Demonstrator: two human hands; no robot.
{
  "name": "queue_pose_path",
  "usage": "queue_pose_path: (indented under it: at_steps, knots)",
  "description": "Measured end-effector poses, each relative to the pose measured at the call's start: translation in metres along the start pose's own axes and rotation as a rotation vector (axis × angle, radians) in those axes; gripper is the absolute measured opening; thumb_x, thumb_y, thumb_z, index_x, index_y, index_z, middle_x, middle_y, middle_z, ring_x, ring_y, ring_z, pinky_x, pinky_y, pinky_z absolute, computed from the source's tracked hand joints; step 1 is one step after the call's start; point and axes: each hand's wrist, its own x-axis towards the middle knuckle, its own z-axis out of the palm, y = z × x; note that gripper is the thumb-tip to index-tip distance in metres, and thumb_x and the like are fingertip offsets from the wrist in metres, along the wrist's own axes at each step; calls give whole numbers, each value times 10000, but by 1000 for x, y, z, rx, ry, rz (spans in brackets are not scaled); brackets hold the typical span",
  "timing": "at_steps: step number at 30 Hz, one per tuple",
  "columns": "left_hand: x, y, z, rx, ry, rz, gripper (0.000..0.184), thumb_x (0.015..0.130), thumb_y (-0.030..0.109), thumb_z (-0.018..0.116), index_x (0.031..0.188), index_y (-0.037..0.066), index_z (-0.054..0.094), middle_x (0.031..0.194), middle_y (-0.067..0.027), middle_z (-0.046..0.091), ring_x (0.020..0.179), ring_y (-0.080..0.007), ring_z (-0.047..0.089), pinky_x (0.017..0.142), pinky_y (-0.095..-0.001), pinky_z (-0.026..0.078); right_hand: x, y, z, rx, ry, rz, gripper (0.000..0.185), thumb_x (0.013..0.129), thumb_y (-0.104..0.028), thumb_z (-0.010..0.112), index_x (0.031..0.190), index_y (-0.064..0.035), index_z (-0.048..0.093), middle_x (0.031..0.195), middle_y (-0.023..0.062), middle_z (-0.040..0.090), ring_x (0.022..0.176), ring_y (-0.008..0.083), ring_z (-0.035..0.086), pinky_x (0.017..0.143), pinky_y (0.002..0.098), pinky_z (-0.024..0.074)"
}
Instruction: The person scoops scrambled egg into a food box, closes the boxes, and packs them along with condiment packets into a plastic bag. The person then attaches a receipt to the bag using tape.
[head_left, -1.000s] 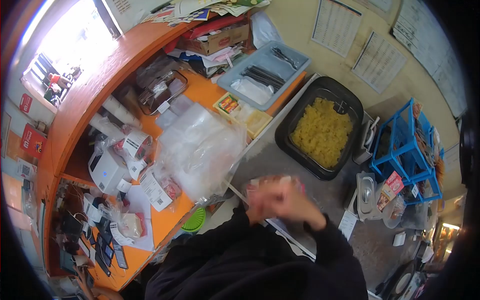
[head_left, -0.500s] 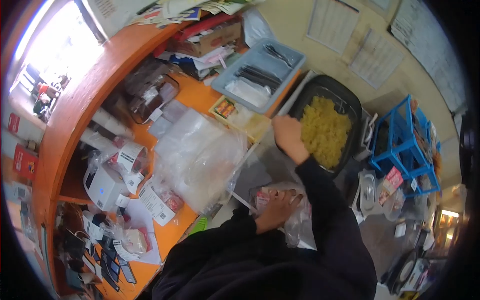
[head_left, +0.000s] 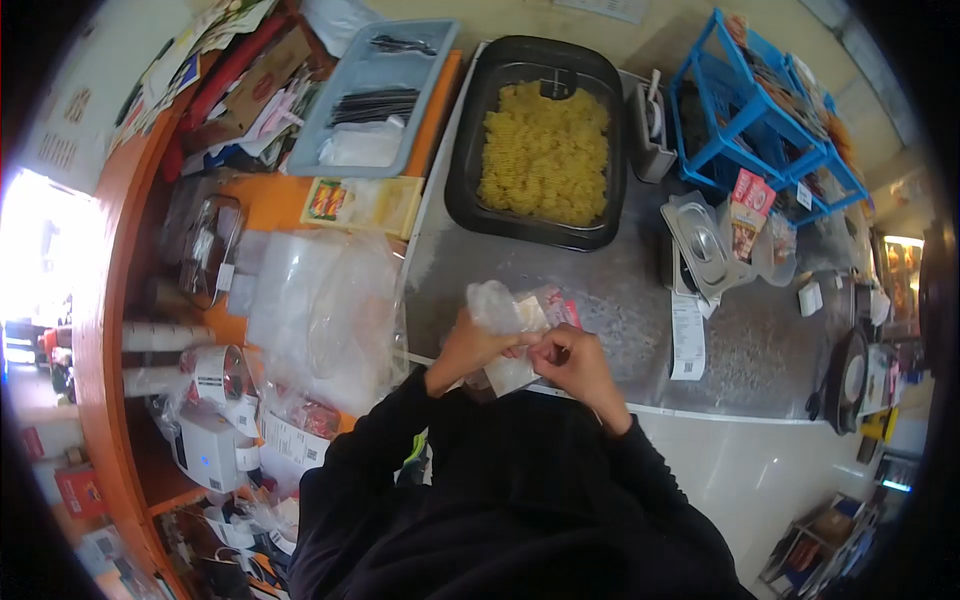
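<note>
A clear plastic bag (head_left: 492,305) with a red-and-white printed package (head_left: 548,308) in or behind it is at the counter's front edge, close to my body. My left hand (head_left: 476,350) is closed around the bag's left side. My right hand (head_left: 578,368) pinches the bag near its middle, thumb and fingertips together, almost touching the left hand. What exactly lies inside the bag is partly hidden by my fingers. Beyond both hands stands a black tray (head_left: 460,150) of yellow crinkle-cut chips (head_left: 545,150).
Left of my hands lies a stack of clear plastic bags (head_left: 325,300). A blue tray (head_left: 300,160) holds black cutlery. At the right are a blue rack (head_left: 765,100), metal containers (head_left: 695,235) and a hanging receipt (head_left: 687,335). A printer (head_left: 205,445) and bagged orders sit lower left.
My right hand has come back from beside the chip tray to the bag. My left hand, earlier spread on top of the bag, now grips its side. The view has turned rightward.
</note>
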Motion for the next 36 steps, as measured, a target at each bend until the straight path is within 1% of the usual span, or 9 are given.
queue_pose_path:
  at_steps: [1, 4, 7, 11, 14, 20, 26, 29, 36]
  knots:
    - [-3, 3, -3, 52, -16, -56, 333, 768, 209, 839, 907, -53, 686, 805, -66, 706, 661, -116, 671, 606, -290, 559, -2, 3, 7, 3, 98, 18, 120, 758, -63, 750, 860, -36, 693, 767, 80, 671, 659, 170, 649, 612, 288, 519]
    - [9, -30, -14, 280, -164, 763, 285, 736, 120, 813, 945, -20, 680, 814, -86, 702, 747, -163, 686, 680, -302, 546, -9, 12, 14, -20, 191, -17, 137, 769, -63, 747, 887, -36, 683, 767, 77, 659, 640, 173, 648, 595, 285, 517]
    - [-18, -19, -9, 187, -67, 555, 244, 741, 62, 750, 964, -4, 678, 958, -89, 699, 899, -193, 681, 760, -302, 533, -13, 8, 15, -67, 239, -78, 134, 786, -47, 742, 908, -40, 688, 789, 80, 664, 657, 181, 660, 605, 283, 522]
    - [-31, -20, 11, 485, 99, 730, 266, 717, 21, 725, 979, 20, 686, 1006, -100, 684, 904, -259, 676, 768, -321, 542, -15, 8, 17, 65, 252, -6, 114, 835, -41, 719, 945, -27, 691, 826, 84, 688, 716, 158, 682, 649, 267, 537]
    - [-30, -32, 16, 675, 168, 922, 291, 698, 24, 728, 984, 50, 684, 991, -94, 677, 885, -260, 674, 750, -339, 544, -14, 13, 22, 448, 294, 219, 156, 870, -41, 700, 1017, 6, 678, 891, 105, 716, 768, 142, 694, 692, 258, 549]
    - [-29, -36, 16, 790, 127, 1096, 258, 744, 31, 737, 990, 32, 659, 1018, -112, 673, 876, -284, 675, 732, -350, 543, -31, 5, 43, 294, 412, 130, 347, 883, -15, 689, 1220, 32, 622, 975, 162, 719, 891, 192, 705, 767, 279, 561]
    - [-32, -28, 26, -161, 143, 335, 169, 851, -43, 704, 984, 12, 616, 999, -137, 686, 908, -184, 682, 796, -287, 558, -35, 1, 43, 173, 391, 27, 342, 877, -15, 683, 1218, -9, 654, 1057, 148, 683, 928, 188, 692, 743, 257, 548]
    - [-31, -34, 45, -368, 391, 282, 168, 845, -79, 697, 970, -6, 611, 971, -134, 697, 913, -150, 677, 837, -273, 557, -34, 4, 43, 172, 385, 111, 357, 859, 15, 680, 1209, -54, 677, 1011, 112, 667, 874, 159, 669, 712, 242, 532]
    - [-38, -34, 54, 63, 479, 418, 171, 853, -55, 699, 1023, -37, 686, 950, -102, 708, 861, -137, 677, 784, -251, 545, -35, 11, 48, 211, 418, 111, 365, 846, 15, 677, 1196, -85, 696, 937, 61, 647, 733, 87, 560, 571, 217, 430]
